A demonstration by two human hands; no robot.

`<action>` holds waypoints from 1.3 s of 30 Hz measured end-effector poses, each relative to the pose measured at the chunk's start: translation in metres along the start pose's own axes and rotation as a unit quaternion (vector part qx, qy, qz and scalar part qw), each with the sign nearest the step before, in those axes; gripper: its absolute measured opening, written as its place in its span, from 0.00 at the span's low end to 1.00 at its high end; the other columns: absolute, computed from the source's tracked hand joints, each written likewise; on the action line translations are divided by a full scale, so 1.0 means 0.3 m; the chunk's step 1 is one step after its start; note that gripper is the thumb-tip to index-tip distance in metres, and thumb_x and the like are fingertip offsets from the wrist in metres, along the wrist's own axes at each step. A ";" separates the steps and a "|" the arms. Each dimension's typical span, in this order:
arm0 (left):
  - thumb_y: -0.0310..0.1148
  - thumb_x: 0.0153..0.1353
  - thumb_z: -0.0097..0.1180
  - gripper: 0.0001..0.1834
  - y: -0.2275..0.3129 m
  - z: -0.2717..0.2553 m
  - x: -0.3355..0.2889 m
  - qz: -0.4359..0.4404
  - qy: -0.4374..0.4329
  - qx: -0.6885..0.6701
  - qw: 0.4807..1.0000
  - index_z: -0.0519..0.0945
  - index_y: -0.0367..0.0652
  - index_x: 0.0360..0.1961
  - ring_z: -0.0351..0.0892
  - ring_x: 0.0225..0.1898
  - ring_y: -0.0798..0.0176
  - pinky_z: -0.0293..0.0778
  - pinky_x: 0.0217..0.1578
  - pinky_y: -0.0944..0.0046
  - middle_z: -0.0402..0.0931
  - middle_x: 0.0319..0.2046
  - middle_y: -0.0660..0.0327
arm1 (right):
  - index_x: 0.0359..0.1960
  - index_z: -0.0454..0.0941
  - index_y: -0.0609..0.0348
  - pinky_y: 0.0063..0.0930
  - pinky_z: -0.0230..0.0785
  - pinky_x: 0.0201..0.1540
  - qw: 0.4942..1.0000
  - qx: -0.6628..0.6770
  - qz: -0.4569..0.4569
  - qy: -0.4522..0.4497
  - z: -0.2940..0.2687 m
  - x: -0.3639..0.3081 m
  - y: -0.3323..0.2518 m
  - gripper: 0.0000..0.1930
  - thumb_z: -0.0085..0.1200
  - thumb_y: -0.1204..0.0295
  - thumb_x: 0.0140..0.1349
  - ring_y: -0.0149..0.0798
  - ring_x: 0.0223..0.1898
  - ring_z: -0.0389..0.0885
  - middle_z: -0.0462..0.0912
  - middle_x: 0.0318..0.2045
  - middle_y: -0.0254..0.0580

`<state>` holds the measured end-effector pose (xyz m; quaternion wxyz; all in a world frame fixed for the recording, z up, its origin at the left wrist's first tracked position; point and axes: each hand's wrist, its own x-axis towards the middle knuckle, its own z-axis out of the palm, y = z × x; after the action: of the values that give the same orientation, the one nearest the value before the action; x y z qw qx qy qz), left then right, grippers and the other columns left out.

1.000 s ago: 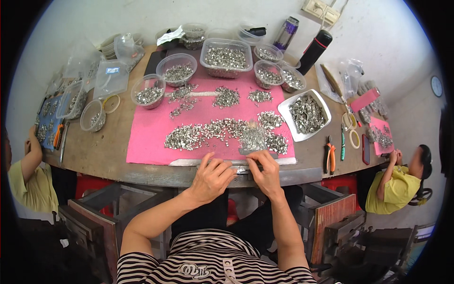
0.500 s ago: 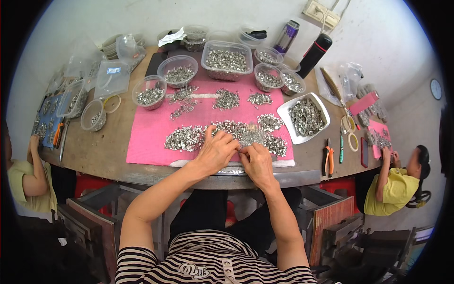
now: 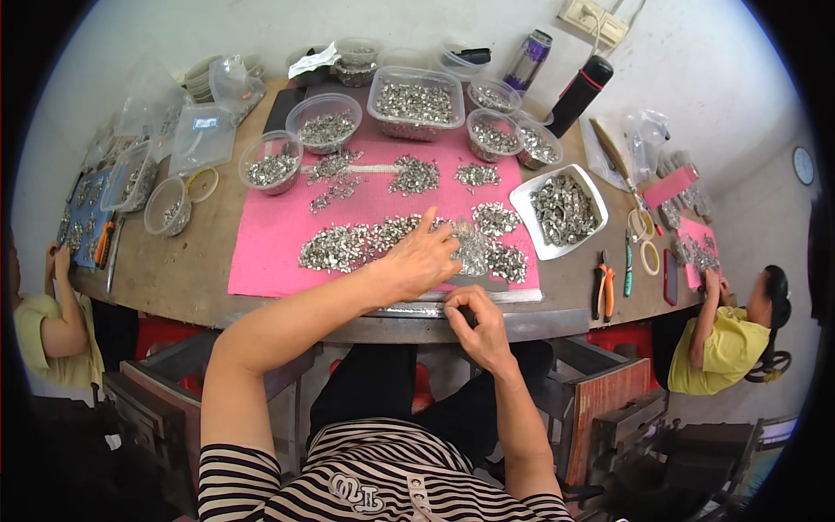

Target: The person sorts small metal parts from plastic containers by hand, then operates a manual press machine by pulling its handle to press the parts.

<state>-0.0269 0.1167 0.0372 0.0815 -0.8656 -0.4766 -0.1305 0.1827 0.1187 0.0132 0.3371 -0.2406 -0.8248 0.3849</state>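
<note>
My left hand (image 3: 424,258) is over the loose metal pieces at the middle of the pink mat (image 3: 270,235). Its fingers are apart, one stretched forward, and the tips are beside a heap of thin silvery pins (image 3: 470,250). Curled closed at the table's front edge is my right hand (image 3: 478,322); whatever its fingers hold is too small or hidden to make out. A long bank of small shiny metal pieces (image 3: 335,250) stretches left of the pins. Smaller piles (image 3: 415,176) lie farther back on the mat.
Behind the mat stand a rectangular plastic tub (image 3: 417,130) and several round tubs of metal parts. A white tray (image 3: 530,204) is at the right, with orange-handled pliers (image 3: 606,291) nearer me. Co-workers in yellow sit at left (image 3: 54,339) and right (image 3: 726,348).
My hands were together at the mat's front edge and have parted. The left has moved slightly right over the pieces; the right has drawn back toward me and curled.
</note>
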 end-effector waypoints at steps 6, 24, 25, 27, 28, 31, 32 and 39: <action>0.27 0.54 0.59 0.09 -0.018 0.047 -0.021 -0.006 -0.043 -0.050 0.998 0.82 0.38 0.37 0.75 0.49 0.52 0.58 0.63 0.35 0.76 0.37 0.55 | 0.35 0.77 0.65 0.34 0.72 0.47 1.000 0.012 0.027 0.009 0.018 -0.004 -0.019 0.05 0.60 0.80 0.61 0.44 0.40 0.81 0.82 0.37 0.46; 0.19 0.63 0.56 0.06 0.152 -0.003 -0.221 -0.231 0.233 -0.332 0.884 0.76 0.35 0.41 0.75 0.41 0.46 0.71 0.42 0.52 0.75 0.36 0.51 | 0.36 0.77 0.61 0.38 0.68 0.43 0.978 -0.166 -0.122 0.037 0.046 -0.013 -0.026 0.10 0.64 0.83 0.54 0.47 0.37 0.80 0.81 0.37 0.43; 0.20 0.63 0.57 0.06 0.164 -0.009 -0.228 -0.245 0.232 -0.338 0.878 0.76 0.35 0.40 0.76 0.40 0.46 0.72 0.41 0.52 0.75 0.35 0.51 | 0.37 0.78 0.61 0.37 0.68 0.43 0.973 -0.182 -0.139 0.038 0.044 -0.018 -0.027 0.11 0.64 0.83 0.53 0.46 0.38 0.80 0.82 0.38 0.42; 0.20 0.62 0.57 0.05 0.192 -0.019 -0.242 -0.259 0.219 -0.369 0.866 0.76 0.35 0.39 0.76 0.39 0.46 0.72 0.41 0.52 0.75 0.35 0.51 | 0.37 0.79 0.61 0.38 0.69 0.44 0.976 -0.170 -0.131 0.046 0.029 -0.030 -0.011 0.11 0.64 0.83 0.53 0.46 0.40 0.81 0.82 0.39 0.42; 0.21 0.62 0.58 0.05 0.203 -0.019 -0.247 -0.272 0.207 -0.398 0.851 0.76 0.36 0.39 0.76 0.38 0.46 0.72 0.40 0.52 0.75 0.34 0.52 | 0.38 0.80 0.61 0.38 0.69 0.44 0.978 -0.159 -0.123 0.053 0.025 -0.037 -0.006 0.11 0.64 0.83 0.53 0.46 0.41 0.81 0.83 0.40 0.42; 0.21 0.61 0.59 0.05 0.229 -0.003 -0.253 -0.269 0.204 -0.391 0.856 0.76 0.36 0.37 0.76 0.39 0.47 0.72 0.41 0.52 0.75 0.35 0.53 | 0.38 0.81 0.61 0.38 0.70 0.47 0.978 -0.158 -0.122 0.063 0.028 -0.057 -0.007 0.10 0.64 0.83 0.54 0.46 0.44 0.83 0.84 0.42 0.44; 0.21 0.61 0.59 0.05 0.231 0.001 -0.249 -0.269 0.203 -0.392 0.856 0.76 0.36 0.37 0.76 0.39 0.47 0.72 0.41 0.52 0.75 0.35 0.53 | 0.38 0.81 0.61 0.38 0.70 0.47 0.978 -0.157 -0.121 0.063 0.029 -0.064 -0.004 0.10 0.64 0.83 0.54 0.46 0.44 0.83 0.84 0.42 0.44; 0.22 0.61 0.60 0.05 0.239 0.010 -0.230 -0.236 0.191 -0.320 0.898 0.77 0.38 0.37 0.75 0.40 0.49 0.71 0.43 0.53 0.76 0.36 0.56 | 0.39 0.82 0.65 0.32 0.76 0.45 0.993 -0.019 0.016 0.120 0.023 -0.082 0.022 0.06 0.61 0.83 0.60 0.43 0.40 0.85 0.86 0.41 0.48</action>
<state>-0.0012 0.0239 0.0122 -0.1432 -0.6657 -0.5745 -0.4542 0.1948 0.1032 -0.0045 0.4226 -0.3042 -0.7820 0.3426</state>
